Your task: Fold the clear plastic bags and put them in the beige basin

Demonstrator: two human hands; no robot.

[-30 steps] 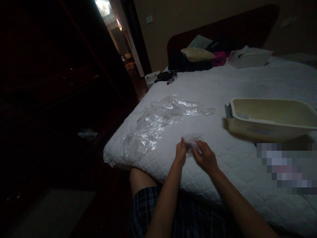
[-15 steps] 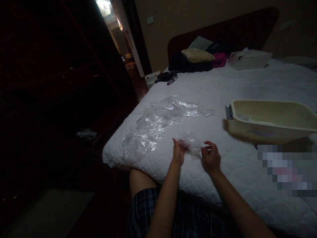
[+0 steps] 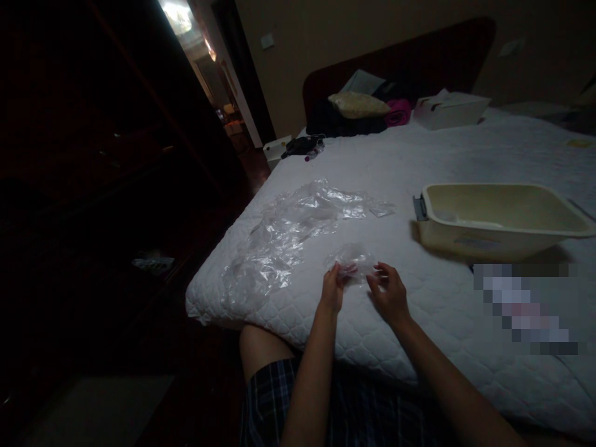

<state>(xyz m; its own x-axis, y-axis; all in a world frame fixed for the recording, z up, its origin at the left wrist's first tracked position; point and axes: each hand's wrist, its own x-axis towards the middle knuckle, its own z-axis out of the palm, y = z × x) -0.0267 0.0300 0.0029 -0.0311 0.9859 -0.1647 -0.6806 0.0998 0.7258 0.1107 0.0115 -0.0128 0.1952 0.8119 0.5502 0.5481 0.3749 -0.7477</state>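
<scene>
I sit at the foot corner of a bed with a white quilted cover [image 3: 419, 155]. My left hand [image 3: 333, 290] pinches the left edge of a small clear plastic bag [image 3: 352, 259] just above the cover. My right hand [image 3: 389, 295] has its fingers curled at the bag's right edge, thumb and forefinger closed on it. Something small and dark shows faintly inside the bag. A pile of crumpled clear plastic bags [image 3: 293, 226] lies on the cover to the left of my hands.
A cream plastic tub [image 3: 498, 218] with a grey latch stands on the bed to the right. A white box [image 3: 451, 109], a pillow [image 3: 357, 104] and dark and pink clothes sit by the headboard. A dark wardrobe fills the left; a lit doorway [image 3: 179, 18] is behind it.
My hands first held the small bag close together, then my right hand drew away to the right, and now it is back at the bag. The camera has turned slightly right.
</scene>
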